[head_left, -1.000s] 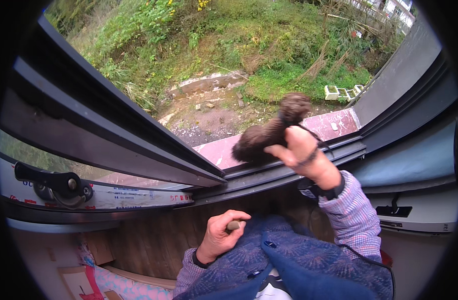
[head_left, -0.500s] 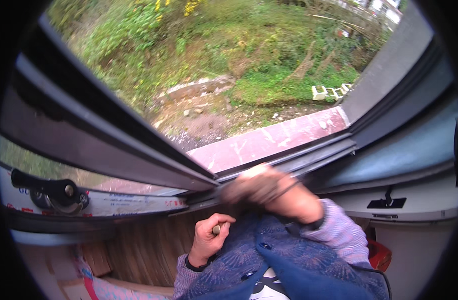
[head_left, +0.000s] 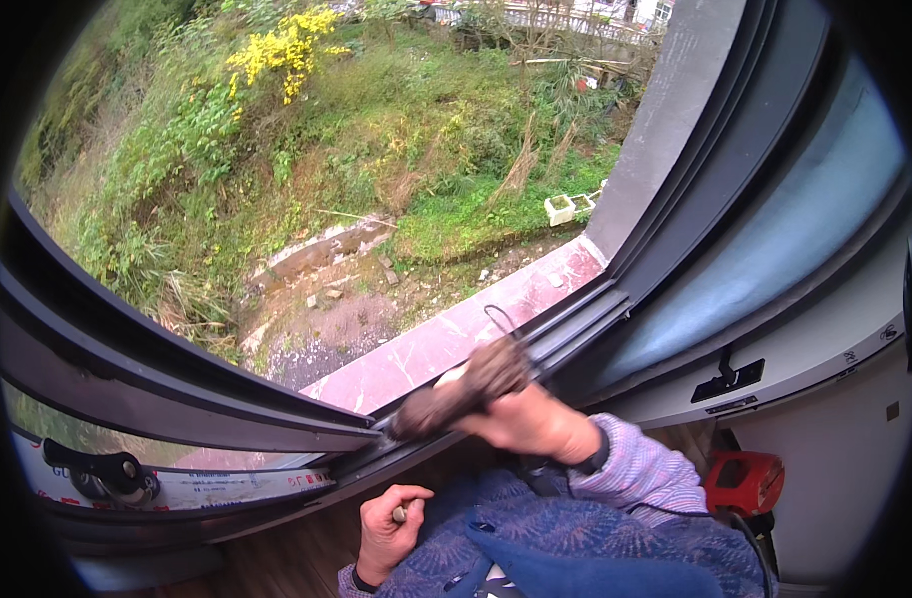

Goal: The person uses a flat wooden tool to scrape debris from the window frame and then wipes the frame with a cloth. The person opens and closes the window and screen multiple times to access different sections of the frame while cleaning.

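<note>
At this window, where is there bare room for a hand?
Free: the pink ledge, at its right end, bordered by window track and grey side wall. Crowded: near the sash, where the right hand grips a brown bundle.

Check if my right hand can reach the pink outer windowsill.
Probably yes: your right hand is near the pink outer windowsill, with just the window track and the brown cloth it holds between.

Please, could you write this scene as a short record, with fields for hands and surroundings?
Right hand: grips a brown shaggy bundle
Bundle position: over the window track; contact unclear
Left hand: closed around a small pale stub, mostly hidden
Window: open, pink ledge outside
Outside: grassy slope, yellow-flowered bush, pale planters
Lower right: red object
</note>
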Tool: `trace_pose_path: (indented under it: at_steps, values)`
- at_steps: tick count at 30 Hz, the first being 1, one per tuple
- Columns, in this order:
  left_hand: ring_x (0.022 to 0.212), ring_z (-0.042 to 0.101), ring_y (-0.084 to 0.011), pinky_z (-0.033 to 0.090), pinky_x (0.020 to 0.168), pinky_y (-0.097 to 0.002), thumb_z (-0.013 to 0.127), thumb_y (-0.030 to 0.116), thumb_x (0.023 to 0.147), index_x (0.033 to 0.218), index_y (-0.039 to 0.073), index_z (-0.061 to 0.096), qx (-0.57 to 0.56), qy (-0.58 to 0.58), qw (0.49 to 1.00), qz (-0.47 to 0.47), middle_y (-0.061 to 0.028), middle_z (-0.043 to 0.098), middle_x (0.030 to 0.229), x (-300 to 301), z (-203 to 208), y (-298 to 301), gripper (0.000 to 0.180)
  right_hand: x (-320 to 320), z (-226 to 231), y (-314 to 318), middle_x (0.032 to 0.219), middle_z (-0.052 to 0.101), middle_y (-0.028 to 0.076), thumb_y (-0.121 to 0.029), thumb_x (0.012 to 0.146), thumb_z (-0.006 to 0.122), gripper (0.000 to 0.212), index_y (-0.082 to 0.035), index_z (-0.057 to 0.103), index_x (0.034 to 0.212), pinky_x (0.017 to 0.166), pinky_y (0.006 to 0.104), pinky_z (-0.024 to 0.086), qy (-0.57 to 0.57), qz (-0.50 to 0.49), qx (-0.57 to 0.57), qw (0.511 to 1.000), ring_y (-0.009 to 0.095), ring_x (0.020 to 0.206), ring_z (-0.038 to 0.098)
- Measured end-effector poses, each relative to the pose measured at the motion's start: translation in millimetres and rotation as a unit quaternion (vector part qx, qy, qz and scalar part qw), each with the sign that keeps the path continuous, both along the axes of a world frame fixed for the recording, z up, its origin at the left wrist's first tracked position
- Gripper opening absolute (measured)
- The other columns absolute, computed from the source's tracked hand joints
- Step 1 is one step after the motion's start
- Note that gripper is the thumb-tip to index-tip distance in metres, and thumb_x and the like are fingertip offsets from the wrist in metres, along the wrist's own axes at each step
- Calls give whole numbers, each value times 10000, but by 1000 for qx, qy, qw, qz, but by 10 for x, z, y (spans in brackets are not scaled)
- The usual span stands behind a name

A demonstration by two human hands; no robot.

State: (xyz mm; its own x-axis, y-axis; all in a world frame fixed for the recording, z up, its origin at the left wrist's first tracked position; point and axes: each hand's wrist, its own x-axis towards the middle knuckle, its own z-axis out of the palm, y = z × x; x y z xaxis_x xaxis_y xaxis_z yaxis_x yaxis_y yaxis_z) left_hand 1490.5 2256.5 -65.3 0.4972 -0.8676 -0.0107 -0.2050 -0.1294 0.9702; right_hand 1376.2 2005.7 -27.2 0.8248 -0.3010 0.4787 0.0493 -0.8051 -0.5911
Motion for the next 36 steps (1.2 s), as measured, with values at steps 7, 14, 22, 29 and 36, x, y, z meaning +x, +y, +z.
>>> trace_pose_path:
  at_steps: [7,14,22,29,36]
  values:
    - [582,494,-53,386,539,-222,645,-24,908,967,9,719,3,23,999,40,-7,611,705,15,-23,-14,100,-729,576,-1702,872,657,216,-152,816,781,265,34,665,964,770,435,522,86,-158,-148,972,377,863,662]
    - [579,497,-53,386,539,-222,643,-31,906,968,8,718,16,28,999,32,-9,610,703,-61,-63,-119,105,-120,481,-2210,1040,665,185,-96,824,755,340,-14,618,1124,862,414,513,179,-138,-26,974,362,988,653]
    - [531,446,-14,334,489,-204,625,1,952,982,2,696,12,45,995,89,60,507,600,-93,-117,-53,77,-480,594,-2245,1001,640,187,-60,757,776,380,-25,631,1107,741,406,532,-29,-99,-263,959,368,869,648]
    - [578,478,-33,372,533,-216,640,-26,916,979,-2,707,9,56,997,61,15,548,662,-113,-111,-100,95,-198,524,-2060,1025,682,174,-100,799,732,327,-41,631,1104,829,410,537,326,-75,-164,928,344,981,672]
    - [569,463,-37,363,528,-218,638,-27,918,965,11,710,12,56,996,73,18,547,666,-92,-106,-17,93,-192,526,-2205,960,687,161,-108,794,726,216,-50,658,990,733,446,558,344,-87,-240,904,354,881,691]
